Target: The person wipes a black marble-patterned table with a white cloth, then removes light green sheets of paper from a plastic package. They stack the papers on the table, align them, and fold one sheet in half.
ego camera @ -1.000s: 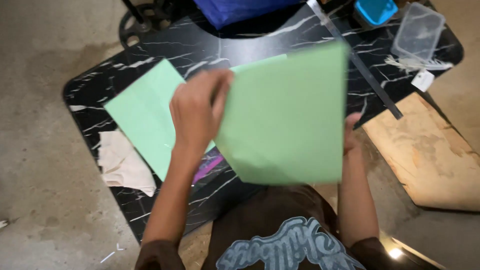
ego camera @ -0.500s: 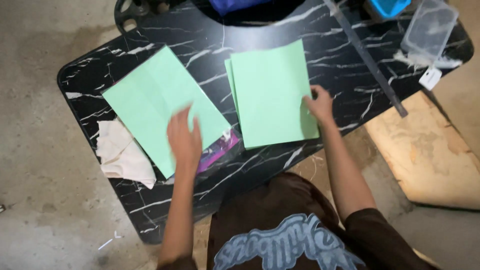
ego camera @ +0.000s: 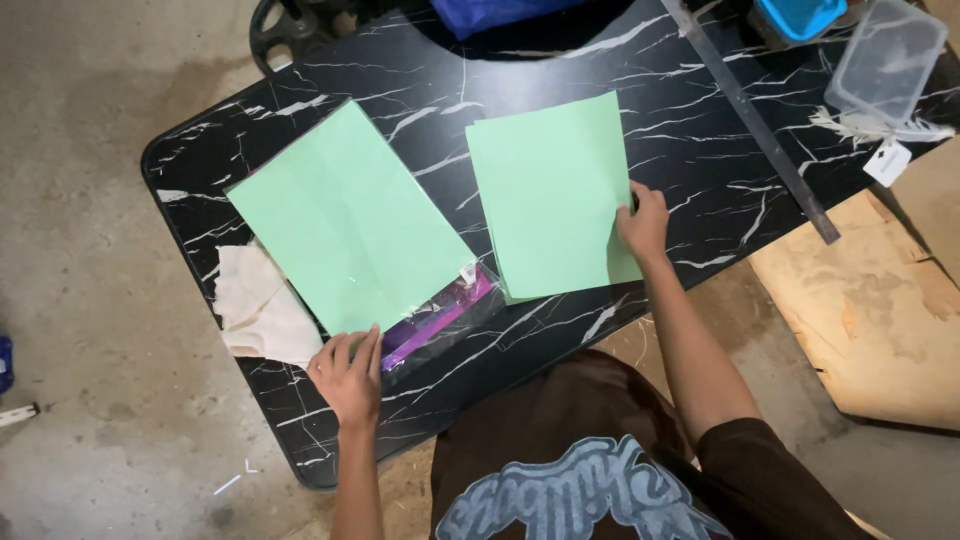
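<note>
Two lots of light green paper lie on a black marble-patterned table point(ego camera: 690, 150). The left green sheet point(ego camera: 345, 220) sits in a clear plastic sleeve with a purple strip point(ego camera: 440, 312) at its near end. My left hand point(ego camera: 348, 372) rests flat at that sheet's near corner, fingers touching its edge. The right green stack point(ego camera: 550, 195) holds several sheets lying flat. My right hand point(ego camera: 645, 222) presses on the stack's right edge, fingers curled at the paper.
A crumpled white cloth point(ego camera: 258, 308) lies at the table's left edge. A long metal ruler point(ego camera: 755, 125) crosses the far right, beside a clear plastic box point(ego camera: 885, 60) and a blue container point(ego camera: 800, 15). A plywood board point(ego camera: 870, 300) lies on the concrete floor to the right.
The green stack, held up a second ago, now lies flat on the table. My left hand has slid from the left sheet's middle down to its near corner.
</note>
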